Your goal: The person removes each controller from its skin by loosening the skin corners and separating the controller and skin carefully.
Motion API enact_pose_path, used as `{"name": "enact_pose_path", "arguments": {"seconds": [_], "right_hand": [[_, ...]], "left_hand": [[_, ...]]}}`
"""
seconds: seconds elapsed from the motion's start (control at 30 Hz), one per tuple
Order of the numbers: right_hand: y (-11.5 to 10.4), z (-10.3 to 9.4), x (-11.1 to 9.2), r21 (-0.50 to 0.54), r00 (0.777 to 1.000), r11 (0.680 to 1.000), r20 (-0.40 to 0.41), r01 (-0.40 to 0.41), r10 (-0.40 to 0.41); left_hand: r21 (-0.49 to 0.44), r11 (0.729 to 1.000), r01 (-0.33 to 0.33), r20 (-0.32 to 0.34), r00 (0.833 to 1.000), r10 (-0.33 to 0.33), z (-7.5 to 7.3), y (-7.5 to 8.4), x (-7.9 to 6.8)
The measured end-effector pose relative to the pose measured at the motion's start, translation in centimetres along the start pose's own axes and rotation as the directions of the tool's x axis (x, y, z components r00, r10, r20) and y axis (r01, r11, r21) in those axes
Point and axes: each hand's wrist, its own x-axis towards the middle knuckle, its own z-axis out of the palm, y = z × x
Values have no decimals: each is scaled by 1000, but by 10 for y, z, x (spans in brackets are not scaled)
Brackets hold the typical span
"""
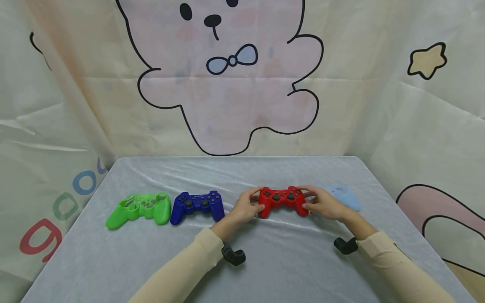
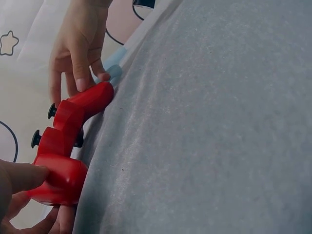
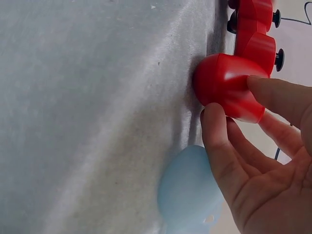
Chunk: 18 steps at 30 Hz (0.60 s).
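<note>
A red game controller (image 1: 280, 200) with two black thumbsticks is between my hands, close over the cloth. My left hand (image 1: 245, 207) holds its left grip, thumb on the near side and fingers curled beneath and behind, as the left wrist view shows. The right hand (image 1: 323, 203) pinches the other grip, with the thumb (image 3: 275, 92) on its surface and the fingertips along its side and underneath. Just beyond the right hand lies a pale blue silicone controller cover (image 1: 346, 198), partly hidden by that hand in the head view.
Left of the hands lies a dark blue controller (image 1: 198, 205). Farther left is a bright green silicone controller cover (image 1: 142, 208) with cut-out holes. A grey cloth covers the table (image 1: 288, 261), and printed curtains (image 1: 235, 97) hang behind it and along both sides.
</note>
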Motion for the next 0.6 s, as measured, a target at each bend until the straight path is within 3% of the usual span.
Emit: {"name": "enact_pose_path", "arguments": {"seconds": [0.37, 0.6], "right_hand": [[-2, -1, -1, -57, 999, 998, -43, 25, -28], [-8, -9, 1, -103, 994, 995, -108, 0, -11]], "left_hand": [[48, 999, -24, -27, 999, 25, -4, 1, -1], [10, 1000, -20, -34, 999, 20, -12, 7, -3]]}}
